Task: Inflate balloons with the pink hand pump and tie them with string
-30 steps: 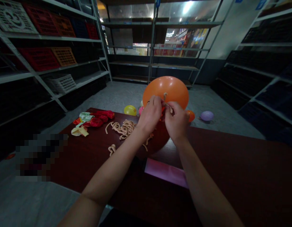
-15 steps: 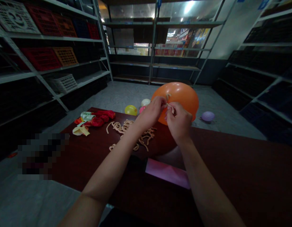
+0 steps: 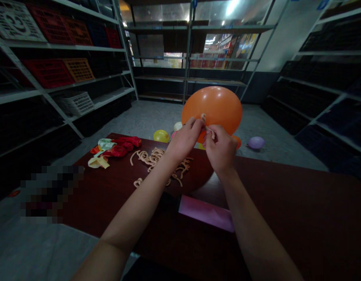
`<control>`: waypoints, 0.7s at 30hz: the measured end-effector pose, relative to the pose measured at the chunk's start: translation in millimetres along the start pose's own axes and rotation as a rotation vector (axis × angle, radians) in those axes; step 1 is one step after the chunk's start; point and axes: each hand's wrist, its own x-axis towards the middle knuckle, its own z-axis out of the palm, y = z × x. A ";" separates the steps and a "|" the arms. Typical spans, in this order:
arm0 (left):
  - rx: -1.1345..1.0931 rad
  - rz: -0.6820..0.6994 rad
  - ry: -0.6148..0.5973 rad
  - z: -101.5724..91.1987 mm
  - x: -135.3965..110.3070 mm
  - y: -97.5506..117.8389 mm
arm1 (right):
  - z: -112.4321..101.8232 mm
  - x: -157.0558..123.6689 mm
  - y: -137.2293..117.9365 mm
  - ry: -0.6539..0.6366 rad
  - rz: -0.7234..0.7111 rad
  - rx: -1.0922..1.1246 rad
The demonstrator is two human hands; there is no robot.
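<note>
- My left hand (image 3: 186, 137) was closed at the fingertips, pinching a tan cord (image 3: 210, 131).
- My right hand (image 3: 221, 151) pinched the same cord just beside the left, close to one loose end.
- The large orange balloon (image 3: 217, 106) was positioned directly beyond both hands, above the far edge of the desk (image 3: 274, 195); its neck was hidden behind my fingers.
- A heap of loose cords (image 3: 153, 157) lay on the desk, partly behind my left forearm.
- Uninflated red balloons (image 3: 121, 149) lay farther left, near the desk's far edge.
- A pink object (image 3: 205, 212) lay between my forearms.
</note>
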 end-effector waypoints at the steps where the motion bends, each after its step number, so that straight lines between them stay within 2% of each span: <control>1: 0.018 -0.003 -0.002 0.3 0.1 0.1 | -0.2 0.2 -0.3 -0.003 0.007 0.000; 6: -0.044 0.013 0.048 3.5 2.3 -1.8 | -1.3 0.3 -1.1 -0.029 0.000 -0.011; 13: -0.229 -0.073 0.049 1.9 6.1 -4.5 | -2.3 -0.8 -0.5 -0.093 -0.062 -0.104; 17: -0.263 -0.061 -0.025 -2.0 4.8 -6.9 | -2.8 -1.0 -0.2 -0.097 -0.096 -0.114; 21: -0.261 0.008 -0.120 -4.7 1.9 -9.4 | -4.8 1.5 1.0 -0.096 -0.065 -0.088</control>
